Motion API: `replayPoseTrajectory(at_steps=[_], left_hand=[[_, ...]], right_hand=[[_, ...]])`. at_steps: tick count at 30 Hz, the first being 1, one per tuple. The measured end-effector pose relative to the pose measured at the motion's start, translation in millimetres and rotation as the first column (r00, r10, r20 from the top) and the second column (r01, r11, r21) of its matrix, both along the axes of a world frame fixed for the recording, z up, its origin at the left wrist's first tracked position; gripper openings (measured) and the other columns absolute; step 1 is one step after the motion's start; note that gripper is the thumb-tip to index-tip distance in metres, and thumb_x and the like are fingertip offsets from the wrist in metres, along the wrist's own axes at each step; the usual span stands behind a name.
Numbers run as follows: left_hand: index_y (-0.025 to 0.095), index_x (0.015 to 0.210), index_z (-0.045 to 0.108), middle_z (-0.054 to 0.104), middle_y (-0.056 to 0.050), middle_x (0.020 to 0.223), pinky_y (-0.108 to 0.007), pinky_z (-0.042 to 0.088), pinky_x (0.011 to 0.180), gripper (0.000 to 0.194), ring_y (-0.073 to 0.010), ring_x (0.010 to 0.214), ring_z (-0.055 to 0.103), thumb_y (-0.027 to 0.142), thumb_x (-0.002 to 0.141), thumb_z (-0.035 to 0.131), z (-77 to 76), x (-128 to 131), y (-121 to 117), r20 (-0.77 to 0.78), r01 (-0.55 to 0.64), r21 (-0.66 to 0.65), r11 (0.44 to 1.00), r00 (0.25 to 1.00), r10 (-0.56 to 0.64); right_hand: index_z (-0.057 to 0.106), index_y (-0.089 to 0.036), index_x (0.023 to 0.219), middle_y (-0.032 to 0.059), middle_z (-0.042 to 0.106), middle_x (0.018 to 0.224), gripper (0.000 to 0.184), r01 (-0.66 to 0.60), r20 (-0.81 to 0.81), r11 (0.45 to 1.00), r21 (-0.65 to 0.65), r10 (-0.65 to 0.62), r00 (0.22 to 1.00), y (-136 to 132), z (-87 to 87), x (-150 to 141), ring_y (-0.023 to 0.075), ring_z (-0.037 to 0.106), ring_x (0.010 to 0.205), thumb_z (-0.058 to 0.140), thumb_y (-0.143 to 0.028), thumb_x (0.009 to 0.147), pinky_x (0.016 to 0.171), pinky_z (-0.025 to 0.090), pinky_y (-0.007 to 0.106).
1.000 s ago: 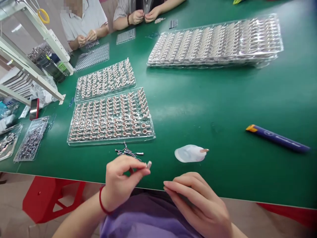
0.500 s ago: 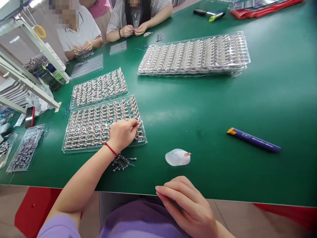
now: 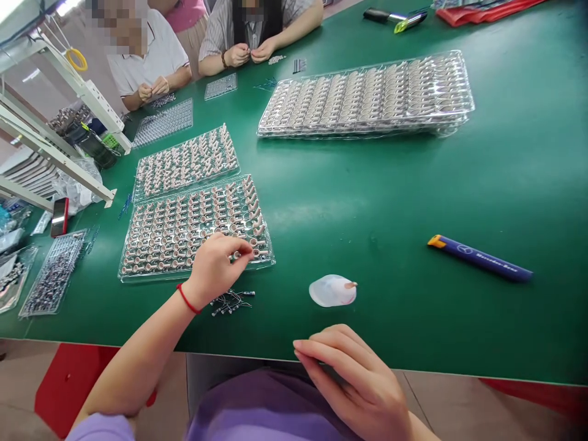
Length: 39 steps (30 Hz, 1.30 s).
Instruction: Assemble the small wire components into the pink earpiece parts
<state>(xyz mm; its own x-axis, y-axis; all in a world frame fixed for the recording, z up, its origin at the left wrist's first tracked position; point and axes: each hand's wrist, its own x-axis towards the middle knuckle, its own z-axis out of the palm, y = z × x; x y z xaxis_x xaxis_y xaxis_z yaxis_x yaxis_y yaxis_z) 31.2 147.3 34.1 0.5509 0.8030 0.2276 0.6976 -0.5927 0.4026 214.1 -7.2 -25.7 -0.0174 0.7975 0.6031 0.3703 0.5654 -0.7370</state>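
My left hand [image 3: 215, 267], a red string round its wrist, reaches over the near right corner of a clear tray [image 3: 271, 262] filled with small pink parts. Its thumb and fingers are pinched together at one pink part [image 3: 244, 252] in the tray. A small heap of thin wired pieces [image 3: 231, 301] lies on the green table just below that hand. My right hand [image 3: 356, 383] rests near the table's front edge above my purple shirt, fingers stretched out and close together, holding nothing I can see.
A small white dish [image 3: 331, 291] with a pink part on its edge lies in front. A blue utility knife [image 3: 480, 258] lies to the right. A second pink-part tray [image 3: 185, 160] and a stack of trays [image 3: 367, 95] sit farther back. Two people work at the far end.
My left hand went from near the table's front edge, holding a pink part, out to the tray's corner, then drew slightly back along it. My right hand has hardly moved.
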Motion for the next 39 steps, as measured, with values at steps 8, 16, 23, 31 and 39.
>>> replayPoseTrajectory(at_steps=[8,16,23,31,39], left_hand=[[0.020,0.081,0.073,0.066,-0.003,0.077,-0.032,0.046,0.072,0.007,-0.0192,0.077,0.055,0.019,0.085,0.067,3.9,-23,-34,-0.131,-0.022,-0.060,0.998,0.991,0.014],[0.021,0.091,0.074,0.065,-0.003,0.080,-0.033,0.047,0.078,0.011,-0.0194,0.082,0.057,0.020,0.088,0.064,-1.3,-5,2,-0.136,-0.070,0.029,0.997,0.988,0.074],[0.016,0.074,0.076,0.060,-0.007,0.077,-0.037,0.045,0.074,0.016,-0.0233,0.080,0.056,0.027,0.084,0.069,-5.7,23,29,-0.215,-0.077,-0.007,0.997,0.974,0.073],[0.016,0.060,0.068,0.058,-0.005,0.072,-0.034,0.047,0.070,0.015,-0.0214,0.075,0.058,0.015,0.076,0.067,-2.6,33,28,-0.105,-0.177,-0.039,0.983,0.979,0.172],[0.017,0.070,0.062,0.070,-0.003,0.075,-0.024,0.052,0.061,0.010,-0.0131,0.064,0.063,0.019,0.080,0.064,15.0,1,-35,0.402,-0.142,-0.371,0.918,0.866,0.296]], right_hand=[[0.061,-0.016,0.110,0.0091,0.066,0.090,0.022,0.074,0.259,0.997,-0.028,-0.064,0.964,13,0.7,-15,0.0172,0.065,0.078,0.046,-0.008,0.095,0.067,0.057,0.029],[0.066,-0.015,0.082,0.0049,0.055,0.068,0.033,0.124,0.505,0.992,-0.026,-0.094,0.858,59,-2.0,-52,0.0155,0.052,0.054,0.038,-0.011,0.098,0.052,0.046,0.028],[0.060,-0.016,0.081,0.0073,0.063,0.075,0.033,0.162,0.440,0.986,-0.027,-0.134,0.888,49,1.0,-42,0.0175,0.061,0.065,0.033,-0.012,0.100,0.061,0.050,0.030],[0.060,-0.017,0.095,0.0063,0.070,0.083,0.015,0.173,0.260,0.985,-0.005,-0.166,0.951,36,13.2,-27,0.0166,0.068,0.073,0.045,-0.014,0.097,0.069,0.056,0.027],[0.063,-0.021,0.095,0.0025,0.072,0.083,0.014,0.091,-0.035,0.993,-0.071,-0.094,0.995,20,28.9,-14,0.0139,0.070,0.072,0.059,-0.009,0.087,0.070,0.058,0.021]])
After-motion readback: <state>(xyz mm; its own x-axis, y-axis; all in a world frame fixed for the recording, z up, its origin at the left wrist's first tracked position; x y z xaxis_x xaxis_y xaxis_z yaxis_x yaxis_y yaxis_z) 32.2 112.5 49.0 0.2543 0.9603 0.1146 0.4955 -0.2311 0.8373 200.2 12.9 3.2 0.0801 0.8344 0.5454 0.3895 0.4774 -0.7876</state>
